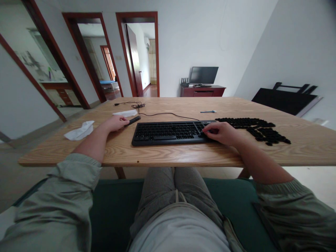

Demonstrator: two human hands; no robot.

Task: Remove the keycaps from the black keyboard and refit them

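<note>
Left-hand grip narrow: your left hand (114, 123) is closed on a slim black tool (133, 120), which sticks out past your fingers and ends just beside the far left corner of the keyboard. Your right hand (217, 133) lies curled over the right part of a black computer keyboard (168, 133), its fingertips (204, 130) down among the keys; you cannot tell from this view whether they pinch a key or only rest there. Keyboard lies flat on a light wooden table (168, 155), between your hands. Just right of it, a band of loose black keycaps (252, 127) is spread across the tabletop, close to your right hand but not under it. Beyond the keyboard lie a thin blue pen-like stick (208, 111), apart from the keycaps, and a black cable (168, 113), tangled at its left end near the far table edge. One crumpled white tissue (79, 130) lies left of your left forearm; a second white tissue (125, 113) lies just ahead of your left hand. Farther off, a dark monitor (203, 75) stands on a red-brown cabinet (202, 91), and a folded black table (285, 101) leans at the right wall. You are seated on a green seat (112, 210).
</note>
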